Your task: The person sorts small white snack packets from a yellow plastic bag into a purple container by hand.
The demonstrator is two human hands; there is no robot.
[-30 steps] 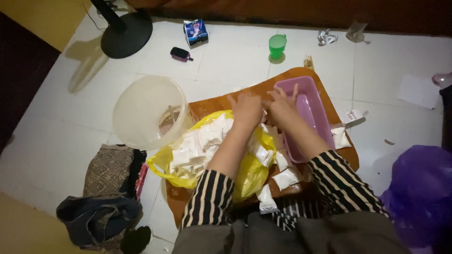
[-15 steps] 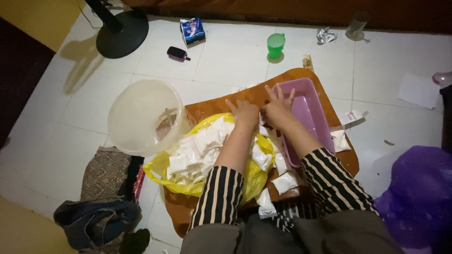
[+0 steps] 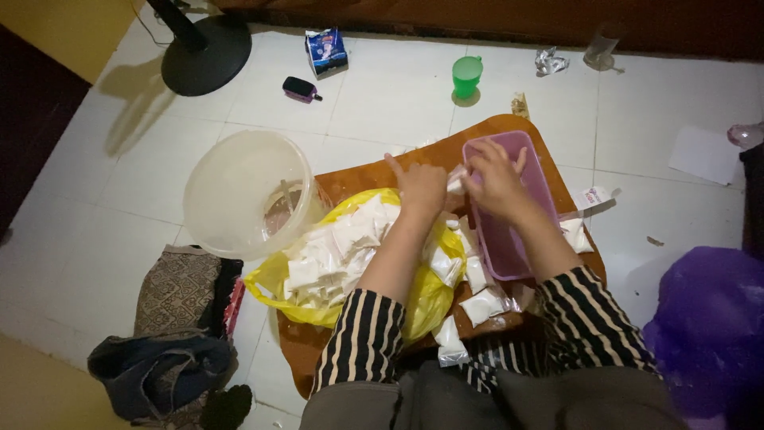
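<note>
My left hand and my right hand meet over the near-left rim of a purple plastic tray. Between their fingers is a small white packet. The tray rests on a low brown wooden board. Left of my arms lies a yellow plastic bag heaped with several small white packets. More white packets lie loose on the board near my striped sleeves.
A large translucent bucket stands left of the board. On the white tile floor are a green cup, a black fan base, a blue pouch, a dark small device, cloth bags and a purple bag.
Both hands have shifted slightly toward the tray's left rim and closed together on a white packet. The camera view has tilted a little.
</note>
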